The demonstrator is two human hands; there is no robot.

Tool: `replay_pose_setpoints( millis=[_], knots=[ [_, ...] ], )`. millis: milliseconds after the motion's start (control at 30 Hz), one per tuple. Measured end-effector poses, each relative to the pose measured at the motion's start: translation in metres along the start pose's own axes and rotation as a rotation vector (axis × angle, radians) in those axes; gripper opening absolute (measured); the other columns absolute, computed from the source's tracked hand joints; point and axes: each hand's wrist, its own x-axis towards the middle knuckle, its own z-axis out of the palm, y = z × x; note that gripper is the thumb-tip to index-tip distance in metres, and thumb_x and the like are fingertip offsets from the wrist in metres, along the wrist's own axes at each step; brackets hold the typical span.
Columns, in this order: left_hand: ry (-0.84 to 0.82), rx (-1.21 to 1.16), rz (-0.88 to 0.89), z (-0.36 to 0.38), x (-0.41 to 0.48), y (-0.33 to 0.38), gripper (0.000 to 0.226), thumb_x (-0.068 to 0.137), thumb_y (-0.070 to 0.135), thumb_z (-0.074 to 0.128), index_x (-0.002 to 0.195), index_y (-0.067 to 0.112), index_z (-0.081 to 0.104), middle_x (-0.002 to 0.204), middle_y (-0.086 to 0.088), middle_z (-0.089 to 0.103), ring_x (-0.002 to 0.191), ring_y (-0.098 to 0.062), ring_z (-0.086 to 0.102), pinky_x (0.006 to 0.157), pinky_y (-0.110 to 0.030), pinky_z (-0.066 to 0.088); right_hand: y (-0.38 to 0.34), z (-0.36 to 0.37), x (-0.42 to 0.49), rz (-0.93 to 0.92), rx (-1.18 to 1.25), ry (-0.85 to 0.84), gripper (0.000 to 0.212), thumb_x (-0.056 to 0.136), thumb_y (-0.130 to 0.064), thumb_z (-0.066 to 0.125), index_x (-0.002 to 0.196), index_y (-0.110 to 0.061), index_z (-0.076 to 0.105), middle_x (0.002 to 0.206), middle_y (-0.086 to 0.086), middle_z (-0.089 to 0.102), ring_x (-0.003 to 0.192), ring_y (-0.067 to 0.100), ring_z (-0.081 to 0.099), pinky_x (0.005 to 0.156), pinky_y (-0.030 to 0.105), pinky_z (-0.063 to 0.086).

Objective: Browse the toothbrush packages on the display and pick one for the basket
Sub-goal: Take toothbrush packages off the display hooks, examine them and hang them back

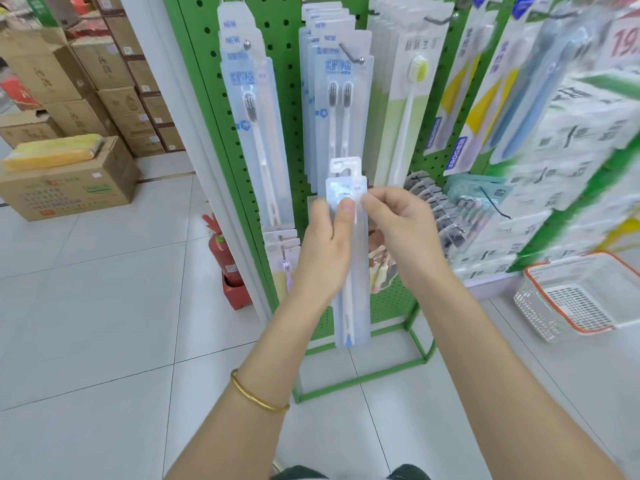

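Underfoot pale tiles [104, 289]; perhaps tissue packs [571, 150] rightward; left hand [325, 251], right hand [401, 230] pinch package [353, 306].

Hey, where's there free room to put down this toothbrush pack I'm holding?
The basket on the floor at right looks bare inside. The floor tiles between the cardboard boxes and the green rack are open too. The rack's hooks are crowded with hanging packs.
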Motion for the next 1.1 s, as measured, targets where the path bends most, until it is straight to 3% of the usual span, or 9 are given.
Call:
replay_pose_setpoints(
  millis=[167,300,500,600,667,733,833,967,1100],
  knots=[
    [-0.165,0.074,-0.019,0.009,-0.003,-0.013,0.027,0.100,0.038,0.036,0.095,0.012,0.040,0.080,0.006,0.036,0.070,-0.007,0.039,0.060,-0.014,0.032,0.019,-0.011,-0.005,0.125,0.137,0.026,0.019,0.093,-0.006,0.056,0.076,-0.009,0.063,0.064,0.008,0.053,0.051,0.014,0.043,0.040,0.019,0.035],
    [-0.372,0.103,-0.039,0.014,-0.017,-0.032,0.034,0.100,0.030,0.042,0.130,0.014,0.036,0.104,0.009,0.046,0.097,-0.009,0.047,0.078,-0.019,0.039,0.031,-0.015,-0.002,0.234,0.249,0.174,0.020,0.093,-0.006,0.056,0.075,-0.010,0.061,0.065,0.008,0.053,0.045,0.012,0.037,0.036,0.019,0.029],
    [-0.592,0.220,-0.069,0.013,-0.026,-0.049,0.058,0.094,0.027,0.056,0.142,0.020,0.024,0.128,0.005,0.044,0.121,-0.014,0.046,0.099,-0.029,0.038,0.043,-0.022,0.003,0.245,0.203,0.325,0.019,0.092,-0.010,0.058,0.074,-0.012,0.062,0.065,0.004,0.057,0.041,0.008,0.040,0.037,0.019,0.031],
    [-0.617,0.307,-0.045,0.014,-0.029,-0.053,0.098,0.083,0.024,0.072,0.151,0.023,0.001,0.155,0.006,0.017,0.140,-0.009,0.021,0.109,-0.020,0.016,0.047,-0.025,0.008,0.249,0.180,0.412,0.020,0.091,-0.018,0.059,0.071,-0.018,0.063,0.063,0.002,0.061,0.047,0.015,0.049,0.044,0.025,0.038],
    [-0.594,0.395,-0.015,0.014,-0.034,-0.053,0.112,0.078,0.024,0.077,0.150,0.022,-0.008,0.158,0.007,0.002,0.142,-0.008,0.011,0.105,-0.014,0.008,0.048,-0.028,0.012,0.254,0.188,0.469,0.020,0.087,-0.025,0.061,0.067,-0.022,0.064,0.072,0.005,0.068,0.063,0.025,0.061,0.059,0.040,0.053],
    [-0.585,0.460,0.009,0.015,-0.038,-0.054,0.110,0.078,0.022,0.077,0.150,0.019,-0.008,0.158,0.004,0.002,0.142,-0.011,0.013,0.102,-0.012,0.008,0.046,-0.031,0.013,0.248,0.182,0.473,0.018,0.085,-0.028,0.061,0.068,-0.022,0.064,0.075,0.008,0.068,0.064,0.026,0.060,0.066,0.045,0.054],
    [-0.625,0.462,-0.042,0.013,-0.038,-0.053,0.096,0.085,0.007,0.063,0.149,0.023,-0.006,0.153,-0.002,0.014,0.132,-0.020,0.033,0.099,-0.019,0.031,0.040,-0.031,0.010,0.217,0.182,0.367,0.015,0.092,-0.024,0.059,0.082,-0.017,0.066,0.078,0.010,0.066,0.056,0.018,0.052,0.052,0.031,0.046],
    [-0.663,0.171,-0.178,0.007,-0.034,-0.046,0.069,0.090,-0.009,0.039,0.145,0.024,0.013,0.118,0.003,0.047,0.109,-0.017,0.058,0.083,-0.028,0.050,0.040,-0.029,0.002,0.250,0.197,0.237,0.016,0.095,-0.027,0.056,0.100,-0.014,0.063,0.094,-0.001,0.069,0.074,0.009,0.065,0.058,0.026,0.053],
    [-0.661,-0.114,-0.276,0.001,-0.035,-0.042,0.048,0.093,-0.009,0.045,0.132,0.015,0.032,0.114,-0.015,0.063,0.098,-0.024,0.067,0.089,-0.030,0.054,0.045,-0.026,-0.003,0.260,0.159,0.173,0.013,0.093,-0.014,0.059,0.104,-0.007,0.063,0.080,0.002,0.066,0.058,0.008,0.060,0.048,0.023,0.047]
  ],
)
